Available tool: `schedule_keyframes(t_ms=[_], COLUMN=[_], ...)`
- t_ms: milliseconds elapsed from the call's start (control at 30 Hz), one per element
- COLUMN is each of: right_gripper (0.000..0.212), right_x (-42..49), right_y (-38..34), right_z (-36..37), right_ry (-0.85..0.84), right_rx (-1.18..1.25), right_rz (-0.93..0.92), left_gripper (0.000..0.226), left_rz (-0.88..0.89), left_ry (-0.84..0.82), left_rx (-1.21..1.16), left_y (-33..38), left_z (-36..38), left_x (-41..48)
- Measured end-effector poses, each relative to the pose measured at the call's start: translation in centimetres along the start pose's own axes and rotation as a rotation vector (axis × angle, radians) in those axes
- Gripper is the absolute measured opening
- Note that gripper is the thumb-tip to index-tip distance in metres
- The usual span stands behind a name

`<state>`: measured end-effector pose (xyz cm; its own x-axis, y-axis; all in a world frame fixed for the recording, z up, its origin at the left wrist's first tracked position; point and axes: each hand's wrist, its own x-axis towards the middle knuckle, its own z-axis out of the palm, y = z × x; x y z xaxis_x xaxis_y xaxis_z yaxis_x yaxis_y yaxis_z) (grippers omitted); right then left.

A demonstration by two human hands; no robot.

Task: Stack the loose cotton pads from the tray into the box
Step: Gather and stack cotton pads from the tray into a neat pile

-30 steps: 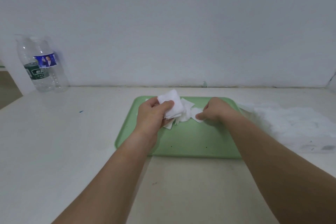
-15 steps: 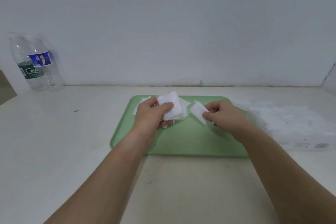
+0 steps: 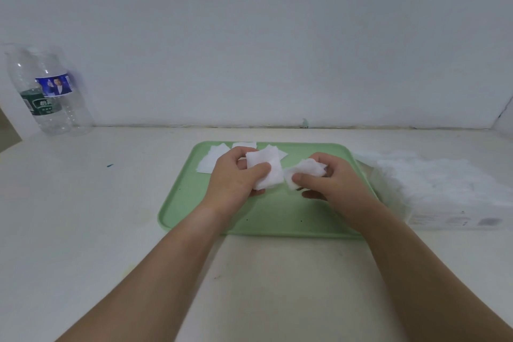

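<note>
Head view: your left hand [image 3: 233, 178] grips a stack of pads [image 3: 263, 172], your right hand [image 3: 330, 183] pinches another pad [image 3: 305, 172]. A few loose pads [image 3: 213, 158] lie on the tray [image 3: 277, 219], none of these yet in the box [image 3: 444, 197].

Two hands above a green tray [image 3: 277, 218]
The left hand [image 3: 236, 179] grips a small stack of pads [image 3: 263, 172]; the right hand [image 3: 331, 184] pinches a crumpled pad [image 3: 305, 171] just beside it, the box [image 3: 444, 197] at the tray's right
</note>
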<state>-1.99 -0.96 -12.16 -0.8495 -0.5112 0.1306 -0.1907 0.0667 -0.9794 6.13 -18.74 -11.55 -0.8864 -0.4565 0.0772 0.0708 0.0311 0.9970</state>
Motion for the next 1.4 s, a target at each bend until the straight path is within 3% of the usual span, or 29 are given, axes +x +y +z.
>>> schedule_keyframes(t_ms=[133,533,800,1133,1400], right_gripper=[0.014,0.028,0.025,0.036,0.023], right_x=[-0.4,-0.6,-0.6,-0.4,-0.2], right_y=[-0.3,-0.3,-0.1,0.0,0.1], right_z=[-0.1,-0.4,-0.5,-0.6,-0.5], right_ry=[-0.102,-0.264,-0.338,-0.283,-0.231], right_rx=[0.210,0.307,0.362,0.333,0.282], right_rz=[-0.025,-0.029,0.016,0.042,0.027], left_gripper=[0.024,0.030,0.017,0.023,0.023], left_rz=[0.056,0.073,0.019,0.014,-0.024], left_ry=[0.044,0.022,-0.152,-0.266,-0.248], left_rx=[0.001,0.039,0.099,0.100,0.081], left_y=[0.2,0.3,0.4,1.3,0.9], left_z=[-0.1,0.2,0.4,0.9,1.0], left_x=[0.0,-0.3,-0.8,-1.7,-1.3])
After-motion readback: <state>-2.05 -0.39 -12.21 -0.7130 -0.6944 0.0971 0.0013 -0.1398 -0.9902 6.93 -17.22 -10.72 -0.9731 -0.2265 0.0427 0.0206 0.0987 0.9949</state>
